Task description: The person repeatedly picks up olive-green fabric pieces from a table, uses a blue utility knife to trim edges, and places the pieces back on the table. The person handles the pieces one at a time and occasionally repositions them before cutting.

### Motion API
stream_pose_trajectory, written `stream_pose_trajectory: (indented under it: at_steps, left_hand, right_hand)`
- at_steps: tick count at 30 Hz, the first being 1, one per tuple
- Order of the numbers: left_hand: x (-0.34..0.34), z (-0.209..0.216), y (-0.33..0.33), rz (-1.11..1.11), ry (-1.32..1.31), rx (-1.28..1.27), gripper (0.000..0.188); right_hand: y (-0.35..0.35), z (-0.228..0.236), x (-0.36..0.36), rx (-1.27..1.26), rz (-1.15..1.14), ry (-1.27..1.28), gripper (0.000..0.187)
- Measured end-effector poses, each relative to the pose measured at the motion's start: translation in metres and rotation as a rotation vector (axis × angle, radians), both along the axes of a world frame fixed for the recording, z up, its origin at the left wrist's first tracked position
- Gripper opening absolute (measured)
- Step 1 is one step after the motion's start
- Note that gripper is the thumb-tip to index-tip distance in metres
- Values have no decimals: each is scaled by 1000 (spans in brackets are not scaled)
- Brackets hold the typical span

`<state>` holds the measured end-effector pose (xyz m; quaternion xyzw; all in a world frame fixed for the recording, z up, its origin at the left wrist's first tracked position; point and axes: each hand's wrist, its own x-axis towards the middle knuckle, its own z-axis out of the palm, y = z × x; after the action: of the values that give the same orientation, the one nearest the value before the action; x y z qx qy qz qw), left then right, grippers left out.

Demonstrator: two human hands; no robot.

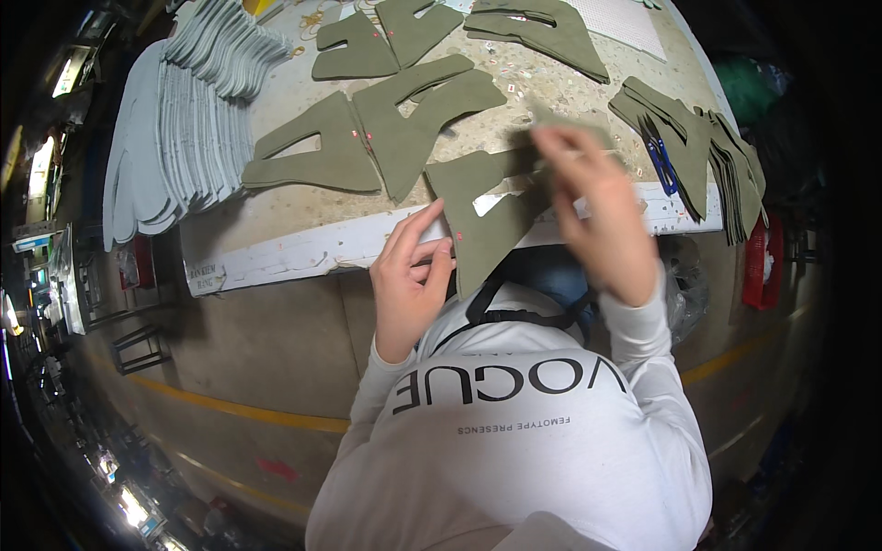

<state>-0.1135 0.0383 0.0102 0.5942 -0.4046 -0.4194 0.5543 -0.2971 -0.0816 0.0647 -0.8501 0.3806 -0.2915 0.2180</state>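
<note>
An olive-green cut fabric piece with a slot in it lies at the table's near edge and hangs partly over it. My left hand rests at its left edge, fingers stretched out and fingertips touching the fabric. Over the piece's right part, my right hand is smeared by motion, so I cannot make out whether it holds anything. A small red mark shows on the fabric. Just beyond lies a joined-looking pair of similar pieces, a left one and a right one, their edges side by side.
Stacked pale grey cut pieces stand at the left. More olive pieces lie at the far side and in a right-hand pile overhanging the edge. Blue-handled snips lie on olive fabric. A red basket stands below right.
</note>
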Motion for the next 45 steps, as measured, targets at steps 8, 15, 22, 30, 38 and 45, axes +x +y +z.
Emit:
stream_pose_trajectory:
  at_steps: [8, 15, 22, 30, 38, 45]
  left_hand:
    - [-8, 3, -5, -33, 1, -38, 51]
    - [-11, 7, -7, -49, 52, -3, 53]
    - [-2, -2, -18, -23, 48, 75, 47]
    - [-3, -15, -26, -65, 20, 119, 41]
    - [-1, -19, -27, -69, 3, 123, 38]
    - [-1, -18, -27, -67, -12, 145, 38]
  right_hand:
    - [48, -36, 45, 225, 171, -37, 60]
    - [44, -37, 40, 162, 158, -72, 68]
    - [-4, 6, 5, 44, 284, 18, 47]
    - [-62, 47, -74, -144, 105, -264, 39]
    - [-85, -58, -196, 140, -433, -546, 33]
    - [-85, -100, -221, 275, -446, -699, 32]
